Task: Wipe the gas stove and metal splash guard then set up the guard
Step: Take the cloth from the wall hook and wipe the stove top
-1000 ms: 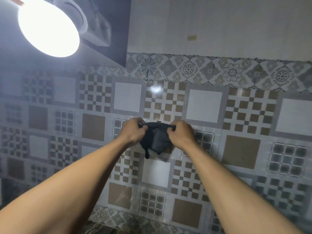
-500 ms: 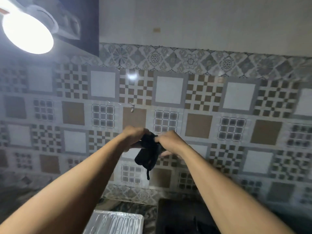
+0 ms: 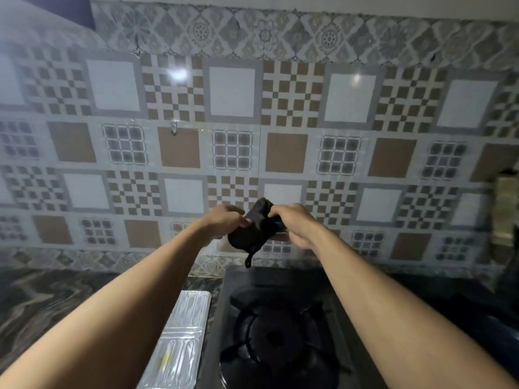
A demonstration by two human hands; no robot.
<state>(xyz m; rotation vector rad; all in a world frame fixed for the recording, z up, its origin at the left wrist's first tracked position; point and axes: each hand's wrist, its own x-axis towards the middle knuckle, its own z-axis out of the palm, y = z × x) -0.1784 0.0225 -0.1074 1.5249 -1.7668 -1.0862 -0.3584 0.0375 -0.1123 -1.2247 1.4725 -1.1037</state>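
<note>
A dark cloth (image 3: 254, 234) is bunched between my two hands in front of the tiled wall, with a short loop dangling from its lower edge. My left hand (image 3: 223, 223) grips its left side and my right hand (image 3: 296, 224) grips its right side. Below them sits the black gas stove (image 3: 280, 332) with its burner and pan support showing. To the stove's left, the shiny metal splash guard (image 3: 182, 341) lies folded flat on the counter.
A patterned tile wall (image 3: 233, 91) fills the back, with a small hook (image 3: 174, 127) stuck on it. The dark marbled counter (image 3: 56, 299) stretches left of the guard. A dark opening (image 3: 505, 209) shows at the right edge.
My hands have come down from the wall hook with the cloth and bunched it tighter. The view has tipped down, so the lamp left the frame and the stove and guard came in.
</note>
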